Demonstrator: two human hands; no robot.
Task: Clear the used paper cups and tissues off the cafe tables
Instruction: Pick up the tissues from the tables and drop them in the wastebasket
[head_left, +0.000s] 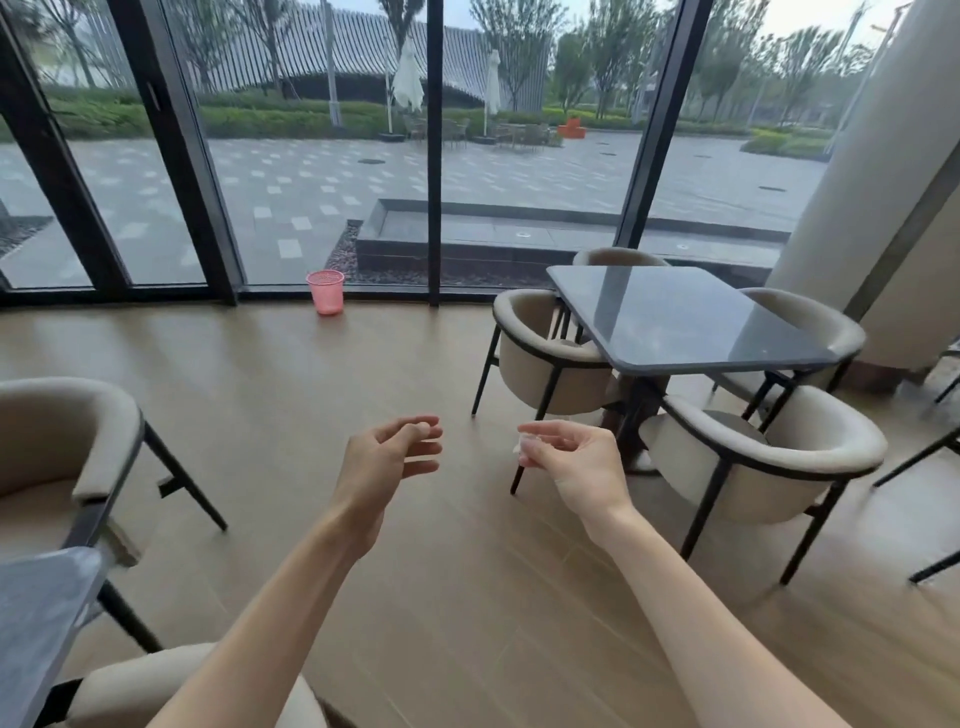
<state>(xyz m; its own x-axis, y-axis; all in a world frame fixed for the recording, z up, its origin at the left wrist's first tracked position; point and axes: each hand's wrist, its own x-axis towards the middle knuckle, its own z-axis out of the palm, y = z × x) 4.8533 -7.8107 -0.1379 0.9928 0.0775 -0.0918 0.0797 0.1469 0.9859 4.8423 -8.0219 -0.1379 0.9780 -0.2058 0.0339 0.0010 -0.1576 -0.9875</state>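
My right hand pinches a small crumpled white tissue between thumb and fingers, held over the wooden floor. My left hand hangs beside it at the same height with its fingers curled. A small pale scrap, which looks like tissue, sits between its thumb and forefinger. A pink mesh waste basket stands on the floor by the glass wall, well ahead of both hands. No paper cups are in view.
A grey square table stands ahead on the right, ringed by beige tub chairs. Another grey table corner and chairs are at the left. Open wooden floor runs to the basket.
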